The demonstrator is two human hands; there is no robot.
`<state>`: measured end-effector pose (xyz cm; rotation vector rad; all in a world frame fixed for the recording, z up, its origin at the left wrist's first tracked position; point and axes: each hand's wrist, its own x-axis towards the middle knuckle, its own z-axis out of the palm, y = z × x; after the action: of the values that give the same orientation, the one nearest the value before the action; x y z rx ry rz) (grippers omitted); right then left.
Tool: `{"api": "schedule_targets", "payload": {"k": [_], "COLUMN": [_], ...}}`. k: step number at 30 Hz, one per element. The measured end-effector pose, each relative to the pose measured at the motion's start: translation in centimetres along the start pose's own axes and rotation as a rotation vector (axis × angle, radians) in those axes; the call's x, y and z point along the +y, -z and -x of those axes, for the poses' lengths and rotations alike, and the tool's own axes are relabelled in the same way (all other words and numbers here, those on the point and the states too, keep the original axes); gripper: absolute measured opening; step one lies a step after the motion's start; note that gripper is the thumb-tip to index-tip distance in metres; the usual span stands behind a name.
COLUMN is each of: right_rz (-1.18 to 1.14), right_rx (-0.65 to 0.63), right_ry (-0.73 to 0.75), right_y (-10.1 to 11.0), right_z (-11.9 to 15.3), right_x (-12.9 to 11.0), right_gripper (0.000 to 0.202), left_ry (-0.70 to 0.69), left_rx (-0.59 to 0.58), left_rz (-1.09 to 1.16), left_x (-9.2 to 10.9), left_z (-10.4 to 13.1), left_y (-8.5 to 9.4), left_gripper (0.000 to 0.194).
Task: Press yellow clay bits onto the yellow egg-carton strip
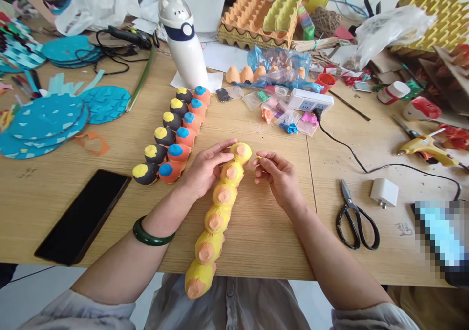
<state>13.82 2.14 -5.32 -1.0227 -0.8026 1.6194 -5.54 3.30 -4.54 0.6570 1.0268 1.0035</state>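
A strip of egg-carton cups [224, 194], coated in yellow with bare orange-brown tips, slants from the middle of the table past its near edge. My left hand [205, 171] is closed on its far end, with the fingers along the side of the last cup. Just to the right, apart from the strip, my right hand [278, 178] pinches a tiny yellow bit [258, 157], perhaps soft clay. Left of my left hand lie a black cup strip [165, 136] with yellow tops and an orange cup strip [187, 135] with blue tops, side by side.
Black-handled scissors [353, 217], a white plug adapter [384, 192] and a yellow glue gun [425, 149] lie to the right. A power strip [311, 100] trails its cable across that side. At left is a dark phone [84, 215]; a white bottle [186, 51] stands behind.
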Motion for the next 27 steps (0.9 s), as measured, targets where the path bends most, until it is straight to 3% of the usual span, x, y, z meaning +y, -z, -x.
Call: {"api": "schedule_targets", "payload": {"k": [5,12,18,27], "right_rz": [0.033,-0.076,-0.052,0.078], "right_rx": [-0.009,-0.104,-0.158,-0.022], "right_ry": [0.009,-0.101,-0.114,-0.013], "right_y": [-0.21,-0.34,-0.19,-0.11], "right_z": [0.28,0.33,0.35,0.38], "right_x": [-0.25,-0.55,-0.41,-0.28], "right_gripper": [0.024,0.027,0.026,0.021], "left_ry": [-0.009,-0.052,-0.062,-0.212], "left_rx": [0.008,0.054,0.019,-0.026], "left_rz": [-0.019,-0.013,-0.051,-0.184], "left_x": [-0.18,-0.67,-0.71,-0.60], "left_z": [0.06,-0.11,0.02,0.35], "left_y": [-0.14,-0.13,-0.04,-0.15], "left_gripper": [0.042,0.049,0.055,0.055]}}
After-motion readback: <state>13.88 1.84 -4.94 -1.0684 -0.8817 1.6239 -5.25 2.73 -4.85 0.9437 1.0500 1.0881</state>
